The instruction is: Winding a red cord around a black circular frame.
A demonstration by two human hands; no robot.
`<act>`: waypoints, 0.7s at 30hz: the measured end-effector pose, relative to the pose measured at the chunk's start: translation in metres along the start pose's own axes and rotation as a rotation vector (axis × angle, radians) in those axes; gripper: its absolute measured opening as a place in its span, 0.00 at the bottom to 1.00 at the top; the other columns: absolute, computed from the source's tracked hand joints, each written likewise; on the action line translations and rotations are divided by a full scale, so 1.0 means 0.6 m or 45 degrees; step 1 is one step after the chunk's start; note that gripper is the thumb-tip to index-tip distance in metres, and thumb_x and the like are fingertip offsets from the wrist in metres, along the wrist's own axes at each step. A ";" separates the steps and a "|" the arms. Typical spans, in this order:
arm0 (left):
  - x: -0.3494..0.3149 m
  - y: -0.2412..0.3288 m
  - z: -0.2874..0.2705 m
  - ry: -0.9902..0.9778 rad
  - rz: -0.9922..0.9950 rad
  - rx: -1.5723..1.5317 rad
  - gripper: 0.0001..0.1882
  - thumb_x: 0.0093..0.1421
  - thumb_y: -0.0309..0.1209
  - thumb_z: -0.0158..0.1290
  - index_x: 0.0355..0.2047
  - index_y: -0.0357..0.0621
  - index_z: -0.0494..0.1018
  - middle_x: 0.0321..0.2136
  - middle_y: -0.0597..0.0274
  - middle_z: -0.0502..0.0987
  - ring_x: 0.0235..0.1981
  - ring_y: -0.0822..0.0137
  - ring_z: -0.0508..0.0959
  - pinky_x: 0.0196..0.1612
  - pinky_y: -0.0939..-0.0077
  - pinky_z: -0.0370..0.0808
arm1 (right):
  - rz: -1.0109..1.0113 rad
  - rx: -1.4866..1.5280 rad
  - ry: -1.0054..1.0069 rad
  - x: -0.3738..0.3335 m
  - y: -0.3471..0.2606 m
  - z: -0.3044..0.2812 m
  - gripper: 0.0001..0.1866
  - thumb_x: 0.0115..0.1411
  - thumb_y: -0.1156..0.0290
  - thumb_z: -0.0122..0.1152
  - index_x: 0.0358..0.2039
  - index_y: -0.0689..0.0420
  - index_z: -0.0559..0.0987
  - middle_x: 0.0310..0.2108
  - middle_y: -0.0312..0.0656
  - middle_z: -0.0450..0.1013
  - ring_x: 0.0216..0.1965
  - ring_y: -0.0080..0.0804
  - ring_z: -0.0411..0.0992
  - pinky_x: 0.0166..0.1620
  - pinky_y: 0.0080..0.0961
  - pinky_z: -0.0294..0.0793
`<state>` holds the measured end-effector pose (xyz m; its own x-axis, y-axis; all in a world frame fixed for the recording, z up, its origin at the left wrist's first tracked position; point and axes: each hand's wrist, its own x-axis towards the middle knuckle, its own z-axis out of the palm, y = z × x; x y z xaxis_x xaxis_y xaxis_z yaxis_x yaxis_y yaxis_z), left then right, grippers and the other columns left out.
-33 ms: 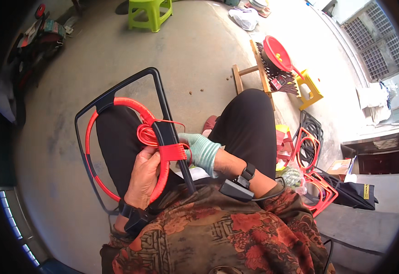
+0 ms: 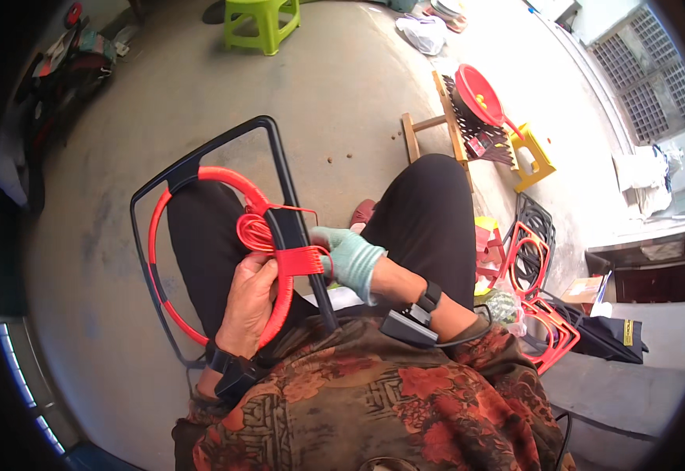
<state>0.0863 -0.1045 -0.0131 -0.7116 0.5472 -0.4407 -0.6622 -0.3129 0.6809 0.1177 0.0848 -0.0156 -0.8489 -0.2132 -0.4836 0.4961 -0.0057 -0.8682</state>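
Note:
A black frame (image 2: 280, 165) with a round ring (image 2: 229, 177) inside it lies across my lap, mostly over the left thigh. Glossy red cord covers most of the ring. My bare left hand (image 2: 247, 306) closes on the ring below a small coil of red cord (image 2: 253, 233), its thumb against the ring. Between ring and frame side, neat turns of cord form a red band (image 2: 298, 261). A loop from that band reaches my right hand (image 2: 353, 261), in a pale green knit glove. Its fingers are curled in on the cord, their tips partly hidden.
Beyond my right knee stands a wooden rack (image 2: 451, 118) with a red basin (image 2: 480, 93) on it, beside a yellow stool (image 2: 532, 159). More red and black frames (image 2: 532, 255) lie by my right side. A green stool (image 2: 262, 23) stands far ahead.

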 end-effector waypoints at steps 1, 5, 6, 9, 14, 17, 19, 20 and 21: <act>-0.001 -0.001 0.000 -0.001 0.011 -0.021 0.10 0.65 0.24 0.46 0.44 0.35 0.73 0.36 0.62 0.79 0.33 0.76 0.78 0.38 0.82 0.74 | -0.095 -0.110 0.122 0.003 0.012 0.000 0.15 0.59 0.64 0.63 0.41 0.61 0.77 0.24 0.36 0.72 0.23 0.20 0.68 0.26 0.20 0.70; -0.001 -0.004 -0.002 -0.088 -0.017 -0.092 0.12 0.65 0.29 0.46 0.44 0.35 0.73 0.34 0.61 0.79 0.32 0.74 0.78 0.35 0.80 0.74 | -0.103 -0.243 0.214 -0.024 -0.008 -0.009 0.15 0.58 0.64 0.64 0.37 0.63 0.77 0.23 0.35 0.73 0.23 0.18 0.68 0.27 0.19 0.70; 0.003 -0.007 -0.009 -0.143 -0.038 -0.107 0.12 0.65 0.30 0.46 0.44 0.35 0.73 0.34 0.61 0.79 0.32 0.73 0.78 0.35 0.80 0.74 | -0.062 -0.145 0.240 -0.029 -0.008 -0.012 0.15 0.58 0.64 0.65 0.37 0.62 0.77 0.23 0.34 0.73 0.24 0.17 0.68 0.27 0.19 0.70; 0.000 0.007 0.016 -0.153 -0.053 -0.188 0.14 0.66 0.34 0.46 0.43 0.35 0.73 0.32 0.61 0.79 0.30 0.72 0.78 0.34 0.77 0.75 | -0.113 -0.232 0.402 -0.043 -0.020 -0.021 0.12 0.56 0.65 0.66 0.33 0.61 0.78 0.27 0.36 0.74 0.29 0.19 0.71 0.33 0.19 0.73; 0.001 0.015 0.039 -0.109 -0.072 -0.192 0.12 0.66 0.34 0.50 0.40 0.37 0.73 0.31 0.61 0.79 0.27 0.72 0.79 0.32 0.78 0.76 | -0.729 0.525 0.553 -0.080 0.001 -0.109 0.13 0.56 0.67 0.60 0.39 0.59 0.75 0.44 0.41 0.75 0.43 0.28 0.71 0.50 0.26 0.69; 0.000 -0.005 0.021 -0.060 -0.037 -0.083 0.09 0.64 0.32 0.53 0.38 0.38 0.72 0.31 0.61 0.79 0.26 0.72 0.79 0.31 0.80 0.76 | -0.893 1.360 0.557 -0.157 0.008 -0.160 0.12 0.60 0.63 0.56 0.41 0.54 0.75 0.40 0.39 0.75 0.44 0.34 0.72 0.54 0.35 0.69; 0.013 -0.002 0.029 -0.044 -0.102 -0.091 0.07 0.64 0.30 0.54 0.38 0.39 0.72 0.31 0.61 0.79 0.26 0.73 0.79 0.30 0.81 0.76 | -0.964 1.324 0.881 -0.209 0.024 -0.231 0.15 0.62 0.63 0.53 0.43 0.60 0.73 0.43 0.44 0.74 0.48 0.38 0.71 0.55 0.37 0.69; 0.012 0.000 0.037 -0.024 -0.109 -0.110 0.08 0.64 0.30 0.54 0.39 0.39 0.71 0.31 0.61 0.79 0.26 0.73 0.79 0.29 0.81 0.76 | -1.095 1.194 0.709 -0.228 0.024 -0.238 0.15 0.63 0.63 0.51 0.44 0.61 0.71 0.44 0.48 0.73 0.50 0.39 0.71 0.57 0.41 0.67; 0.014 0.002 0.049 -0.016 -0.120 -0.131 0.08 0.64 0.31 0.54 0.39 0.39 0.71 0.31 0.61 0.79 0.26 0.73 0.79 0.29 0.82 0.75 | -1.112 1.160 0.601 -0.252 0.050 -0.267 0.15 0.64 0.64 0.50 0.46 0.60 0.71 0.44 0.47 0.73 0.50 0.37 0.71 0.58 0.43 0.65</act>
<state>0.0867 -0.0774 0.0013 -0.6426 0.5875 -0.4919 -0.7470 -0.3375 0.5728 0.2317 0.2730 0.0137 -0.8368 0.5465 0.0338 -0.4477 -0.6473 -0.6169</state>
